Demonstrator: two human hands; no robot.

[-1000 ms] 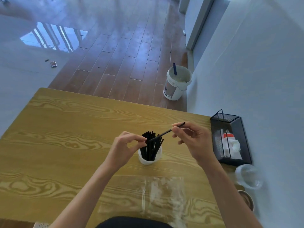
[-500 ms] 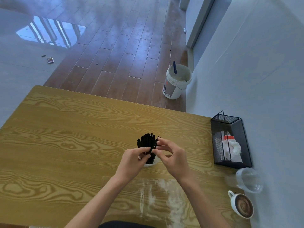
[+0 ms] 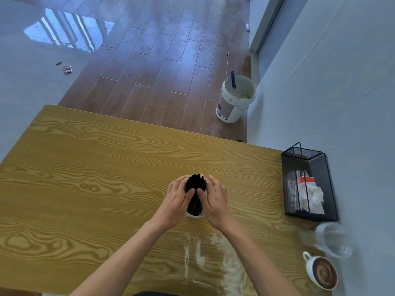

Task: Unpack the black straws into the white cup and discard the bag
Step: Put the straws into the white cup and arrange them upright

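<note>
Tabletop (image 3: 106, 167); hands cup black straws (image 3: 195, 184)

Wood-grain counter (image 3: 85, 167) bearing a white cup (image 3: 194, 215) of black straws (image 3: 195, 184), clear bag (image 3: 205, 259), mesh organizer (image 3: 310, 214), clear cup (image 3: 333, 240), coffee cup (image 3: 322, 274).

Yellow wood-grain bench (image 3: 106, 163) fills the lower view, its right edge against a pale blue-grey wall (image 3: 331, 71). Beyond its far edge: dark wood-plank floor (image 3: 162, 60), glossy, with a window reflection (image 3: 68, 30) on the pale tiles at left. White bucket (image 3: 235, 101) stands on the floor beside the wall.
</note>
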